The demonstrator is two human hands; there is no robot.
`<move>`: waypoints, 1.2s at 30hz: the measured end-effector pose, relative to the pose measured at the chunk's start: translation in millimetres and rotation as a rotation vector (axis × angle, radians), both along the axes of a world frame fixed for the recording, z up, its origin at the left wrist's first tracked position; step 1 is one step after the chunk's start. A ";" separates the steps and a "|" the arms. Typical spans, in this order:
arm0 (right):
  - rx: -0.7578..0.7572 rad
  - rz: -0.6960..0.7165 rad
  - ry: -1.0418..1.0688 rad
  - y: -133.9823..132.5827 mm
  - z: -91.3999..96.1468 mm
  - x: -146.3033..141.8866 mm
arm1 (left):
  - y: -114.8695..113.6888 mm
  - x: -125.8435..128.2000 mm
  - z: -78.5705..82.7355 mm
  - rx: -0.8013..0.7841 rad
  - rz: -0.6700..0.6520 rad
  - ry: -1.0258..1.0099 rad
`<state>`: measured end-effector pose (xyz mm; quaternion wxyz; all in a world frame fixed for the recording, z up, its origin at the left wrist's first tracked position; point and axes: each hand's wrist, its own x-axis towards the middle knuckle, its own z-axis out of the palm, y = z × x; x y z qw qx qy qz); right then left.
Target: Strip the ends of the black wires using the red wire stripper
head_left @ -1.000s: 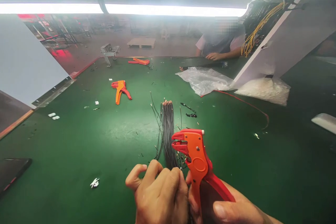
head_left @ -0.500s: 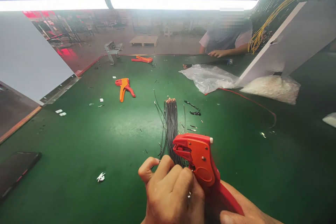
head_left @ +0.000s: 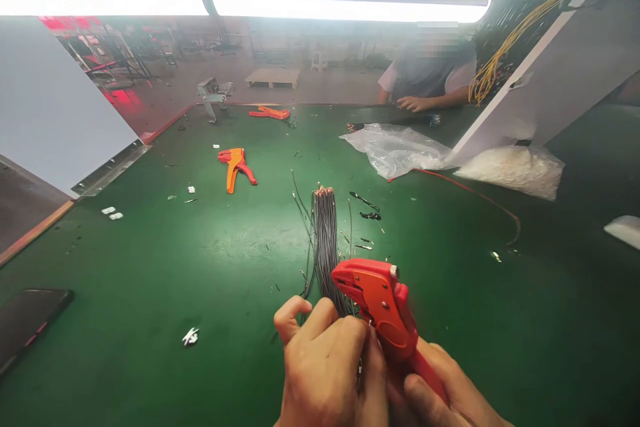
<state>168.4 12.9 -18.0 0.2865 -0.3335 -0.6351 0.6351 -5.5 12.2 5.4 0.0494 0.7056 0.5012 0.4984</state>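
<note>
Your right hand grips the pliers; your left hand is curled closed, contents unclear. Wires lie at twelve o'clock, far ends showing copper; remaining work cannot be told.

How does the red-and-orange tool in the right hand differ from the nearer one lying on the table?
The held tool is gripped in the right hand; the lying tool rests on the green table. The held tool's lower end is partly hidden by the hands, while the lying tool's handles show, spread apart. The held tool looks larger, being nearer the camera, than the lying tool. Both are red and orange.
</note>
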 end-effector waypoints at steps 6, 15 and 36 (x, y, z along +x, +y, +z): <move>-0.015 -0.020 -0.019 0.9 -6.9 0.4 | 0.0 -2.3 0.8 -0.026 0.000 0.005; -0.183 -0.115 0.110 1.3 13.9 10.3 | 5.8 -17.5 -7.9 -0.048 0.064 0.145; -0.080 -0.295 0.167 -2.8 -8.0 36.9 | 7.5 7.4 -23.4 -0.093 0.124 0.374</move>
